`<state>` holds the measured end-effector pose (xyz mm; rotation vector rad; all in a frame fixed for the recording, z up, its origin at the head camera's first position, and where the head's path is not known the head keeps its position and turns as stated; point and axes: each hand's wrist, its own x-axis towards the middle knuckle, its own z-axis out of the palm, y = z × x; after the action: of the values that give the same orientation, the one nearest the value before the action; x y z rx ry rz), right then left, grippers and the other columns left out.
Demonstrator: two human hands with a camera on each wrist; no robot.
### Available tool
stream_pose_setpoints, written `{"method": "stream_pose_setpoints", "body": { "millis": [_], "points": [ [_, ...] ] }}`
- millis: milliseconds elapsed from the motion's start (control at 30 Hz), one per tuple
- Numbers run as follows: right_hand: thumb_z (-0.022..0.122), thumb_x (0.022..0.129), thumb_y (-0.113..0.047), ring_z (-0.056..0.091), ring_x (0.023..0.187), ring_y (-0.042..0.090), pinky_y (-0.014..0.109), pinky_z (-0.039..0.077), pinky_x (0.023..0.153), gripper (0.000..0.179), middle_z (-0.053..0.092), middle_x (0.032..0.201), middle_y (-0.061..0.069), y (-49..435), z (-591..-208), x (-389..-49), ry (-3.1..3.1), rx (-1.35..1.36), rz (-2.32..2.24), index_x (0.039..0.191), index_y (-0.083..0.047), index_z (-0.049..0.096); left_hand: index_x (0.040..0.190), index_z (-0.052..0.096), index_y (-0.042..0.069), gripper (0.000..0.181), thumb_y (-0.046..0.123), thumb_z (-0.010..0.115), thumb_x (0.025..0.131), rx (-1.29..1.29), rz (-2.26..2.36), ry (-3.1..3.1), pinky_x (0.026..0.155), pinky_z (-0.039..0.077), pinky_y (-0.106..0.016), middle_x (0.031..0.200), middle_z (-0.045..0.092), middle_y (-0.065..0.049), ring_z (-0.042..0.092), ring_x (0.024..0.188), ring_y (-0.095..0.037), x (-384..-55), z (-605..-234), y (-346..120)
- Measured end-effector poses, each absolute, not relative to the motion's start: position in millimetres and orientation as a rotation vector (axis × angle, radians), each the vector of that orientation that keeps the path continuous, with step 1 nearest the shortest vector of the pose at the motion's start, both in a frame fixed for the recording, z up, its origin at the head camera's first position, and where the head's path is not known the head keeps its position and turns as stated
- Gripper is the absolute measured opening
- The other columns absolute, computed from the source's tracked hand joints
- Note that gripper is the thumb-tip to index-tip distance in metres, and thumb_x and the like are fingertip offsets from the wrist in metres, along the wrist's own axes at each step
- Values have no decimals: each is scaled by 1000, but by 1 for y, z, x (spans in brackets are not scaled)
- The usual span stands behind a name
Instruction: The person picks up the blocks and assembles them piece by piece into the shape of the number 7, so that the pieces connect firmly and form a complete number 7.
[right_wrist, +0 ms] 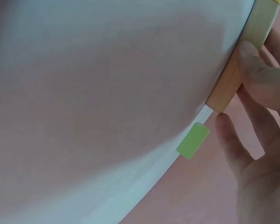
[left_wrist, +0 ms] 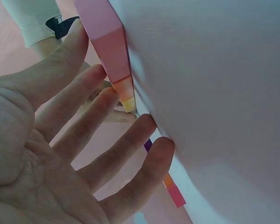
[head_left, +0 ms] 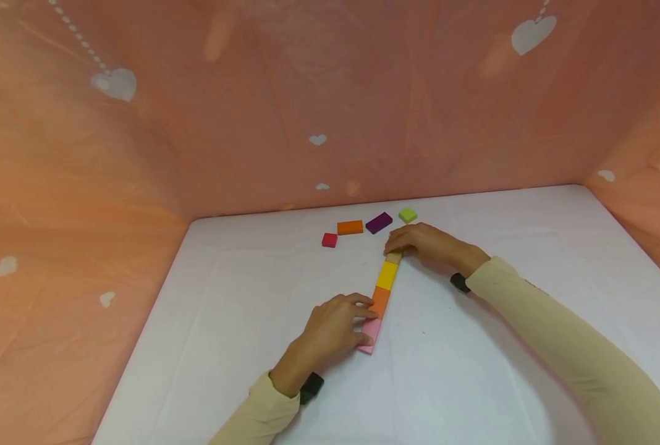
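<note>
A straight row of flat blocks runs away from me in the head view: a pink block (head_left: pixel 371 334) nearest, then an orange block (head_left: pixel 381 301), a yellow block (head_left: pixel 387 275) and a bare-wood block (head_left: pixel 393 258) at the far end. My left hand (head_left: pixel 332 327) lies along the row's left side, its extended fingers and thumb touching the pink and orange blocks. At the far end, my right hand (head_left: pixel 427 244) pinches the bare-wood block. The right wrist view shows its thumb against this wood (right_wrist: pixel 226 91), with one fingertip by the end. In the head view, the fingers partly cover it.
Behind the row lie a red block (head_left: pixel 329 240), a second orange block (head_left: pixel 350 227), a purple block (head_left: pixel 379 222) and a light green block (head_left: pixel 408 215), the green one just beyond my right hand. A pinkish cloth with hearts (head_left: pixel 363 111) stands around the white table (head_left: pixel 241 296).
</note>
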<state>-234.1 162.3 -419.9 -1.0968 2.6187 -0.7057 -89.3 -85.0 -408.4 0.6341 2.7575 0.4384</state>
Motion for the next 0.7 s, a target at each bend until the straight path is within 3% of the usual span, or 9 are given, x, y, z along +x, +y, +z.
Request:
{"method": "stream_pose_setpoints", "body": {
  "millis": [700],
  "points": [
    [66,94,-8,56,132,26,44,45,110,31,66,133,2,162,-420,-232,2624,-1135,-657,122,-19,73,121,73,29,45,35,84,78,662,440,2744,86,55,-41,135,64,8,60,121,-21,-87,-406,-85]
  ]
}}
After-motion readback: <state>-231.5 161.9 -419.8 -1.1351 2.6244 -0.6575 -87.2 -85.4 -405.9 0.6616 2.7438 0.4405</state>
